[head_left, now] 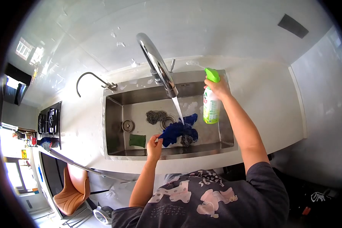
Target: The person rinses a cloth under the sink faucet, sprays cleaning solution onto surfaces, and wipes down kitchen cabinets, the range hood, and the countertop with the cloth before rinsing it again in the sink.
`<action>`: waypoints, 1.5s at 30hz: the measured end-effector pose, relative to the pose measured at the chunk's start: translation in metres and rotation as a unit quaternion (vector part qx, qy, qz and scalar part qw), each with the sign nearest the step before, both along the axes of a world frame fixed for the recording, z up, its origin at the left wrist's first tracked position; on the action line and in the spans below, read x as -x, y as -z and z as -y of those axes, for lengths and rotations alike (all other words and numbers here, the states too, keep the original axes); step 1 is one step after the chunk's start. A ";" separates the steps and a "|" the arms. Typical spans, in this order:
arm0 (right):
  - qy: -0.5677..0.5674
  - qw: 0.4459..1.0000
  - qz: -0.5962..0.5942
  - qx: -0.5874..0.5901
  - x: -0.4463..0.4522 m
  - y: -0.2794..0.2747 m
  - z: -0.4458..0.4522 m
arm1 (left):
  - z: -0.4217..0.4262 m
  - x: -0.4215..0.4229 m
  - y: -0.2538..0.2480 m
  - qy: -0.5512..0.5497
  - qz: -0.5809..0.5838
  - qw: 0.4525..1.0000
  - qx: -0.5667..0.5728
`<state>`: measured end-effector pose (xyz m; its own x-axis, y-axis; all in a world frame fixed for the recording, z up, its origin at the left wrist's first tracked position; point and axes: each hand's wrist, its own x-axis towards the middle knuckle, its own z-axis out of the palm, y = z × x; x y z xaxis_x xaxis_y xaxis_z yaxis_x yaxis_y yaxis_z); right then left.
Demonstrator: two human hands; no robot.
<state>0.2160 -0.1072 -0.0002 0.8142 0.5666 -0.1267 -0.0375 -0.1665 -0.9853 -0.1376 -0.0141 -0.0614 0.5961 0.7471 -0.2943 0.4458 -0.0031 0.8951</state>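
Observation:
My left hand [154, 147] pinches the edge of a wet blue cloth [173, 131] near the front of the steel sink [212, 149]. Water runs from the tall chrome faucet [155, 62] onto the cloth. My right hand [217, 86] is wrapped round the neck of a spray bottle [211, 108] with a bright green head, upright over the sink's right part. Fine spray leaves its nozzle toward the back left. A dark scouring pad [155, 117] lies left of the cloth, and another [187, 140] touches its lower right side. A green sponge [137, 140] lies at the front left.
A round metal strainer [127, 125] sits in the sink's left part. Behind the left corner stands a thin curved tap [91, 74]. A gas hob [49, 121] is on the counter [78, 125] at the far left. Below stands a brown chair [74, 190].

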 end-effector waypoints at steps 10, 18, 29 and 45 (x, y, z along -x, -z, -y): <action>-0.074 0.994 0.015 -0.079 0.016 0.019 -0.036 | -0.008 -0.004 0.000 0.024 0.010 0.999 -0.019; 0.156 0.987 0.020 0.027 -0.003 0.014 -0.006 | -0.016 0.001 -0.004 0.044 0.013 0.999 -0.029; 0.204 0.979 0.024 -0.008 -0.001 0.017 0.031 | -0.033 0.011 0.002 0.068 0.030 0.997 0.002; -0.048 0.988 0.145 0.004 0.226 -0.059 -0.100 | -0.066 0.045 0.022 0.117 0.028 0.992 0.029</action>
